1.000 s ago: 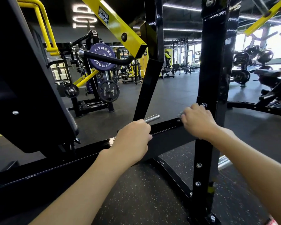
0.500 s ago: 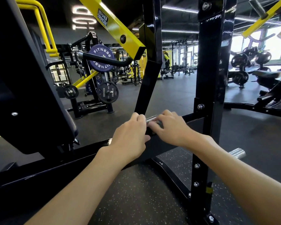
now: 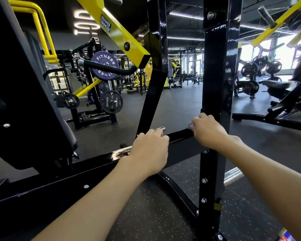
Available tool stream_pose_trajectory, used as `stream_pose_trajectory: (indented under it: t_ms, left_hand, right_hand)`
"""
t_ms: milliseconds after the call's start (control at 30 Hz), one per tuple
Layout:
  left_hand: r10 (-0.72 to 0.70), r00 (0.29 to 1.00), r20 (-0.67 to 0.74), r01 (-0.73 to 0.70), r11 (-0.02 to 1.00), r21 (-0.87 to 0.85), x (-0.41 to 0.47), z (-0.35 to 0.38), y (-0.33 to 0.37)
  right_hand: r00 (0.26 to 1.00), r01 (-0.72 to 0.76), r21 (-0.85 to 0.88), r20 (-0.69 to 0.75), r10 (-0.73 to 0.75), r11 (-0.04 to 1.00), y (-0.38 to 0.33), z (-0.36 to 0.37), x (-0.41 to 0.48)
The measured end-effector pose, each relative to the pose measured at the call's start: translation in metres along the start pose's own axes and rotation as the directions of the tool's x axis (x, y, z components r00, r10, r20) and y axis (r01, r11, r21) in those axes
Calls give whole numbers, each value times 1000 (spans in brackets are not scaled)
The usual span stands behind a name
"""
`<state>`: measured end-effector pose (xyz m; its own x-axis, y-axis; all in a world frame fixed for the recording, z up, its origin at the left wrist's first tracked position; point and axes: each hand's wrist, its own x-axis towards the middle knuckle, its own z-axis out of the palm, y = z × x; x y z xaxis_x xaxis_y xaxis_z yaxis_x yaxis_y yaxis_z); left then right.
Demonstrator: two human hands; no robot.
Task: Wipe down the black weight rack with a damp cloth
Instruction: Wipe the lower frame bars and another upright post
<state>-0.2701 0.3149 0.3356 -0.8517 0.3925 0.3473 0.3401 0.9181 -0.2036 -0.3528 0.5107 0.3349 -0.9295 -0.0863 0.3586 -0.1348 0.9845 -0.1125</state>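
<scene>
Left hand (image 3: 149,151) rests on the sloping black crossbar (image 3: 178,137) of the weight rack (image 3: 216,66), fingers curled round a chrome peg (image 3: 161,129) whose tip pokes out past the knuckles. It looks to be bracing the person rather than cleaning. Further right, the right hand (image 3: 208,132) is closed over a small grey cloth (image 3: 189,126). Only a scrap of the cloth shows at the hand's left side, pressed on the upper end of the crossbar just where it meets the tall upright post (image 3: 209,171). The step in hand appears to be wiping the crossbar's top face. The next move, as I judge it, calls for firm, flat pressure while the cloth goes back down toward the peg or round the joint onto the post. The left hand must lift for the patch beneath it.
</scene>
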Motion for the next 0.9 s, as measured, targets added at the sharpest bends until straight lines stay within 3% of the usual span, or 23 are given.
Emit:
stream_pose_trajectory:
  t_ms: [200, 333, 533, 767, 900]
  left_hand:
    - [-19, 1000, -13, 20, 999, 44, 4, 0, 4]
    - [-21, 1000, -15, 23, 996, 89, 5, -2, 10]
    - [-15, 999, -32, 19, 991, 130, 1, 1, 12]
    - [16, 998, -66, -7, 991, 135, -3, 4, 10]
    - [26, 997, -74, -17, 994, 112, -4, 6, 7]
  right_hand:
    - [998, 26, -123, 61, -18, 992, 0, 7, -12]
    - [993, -78, -61, 86, 83, 995, -13, -10, -6]
    - [997, -55, -239, 39, 66, 969, -17, 0, -14]
    - [990, -101, -272, 72, 125, 957, -27, -15, -5]
    - [994, -109, -247, -1, 112, 963, -15, -10, -18]
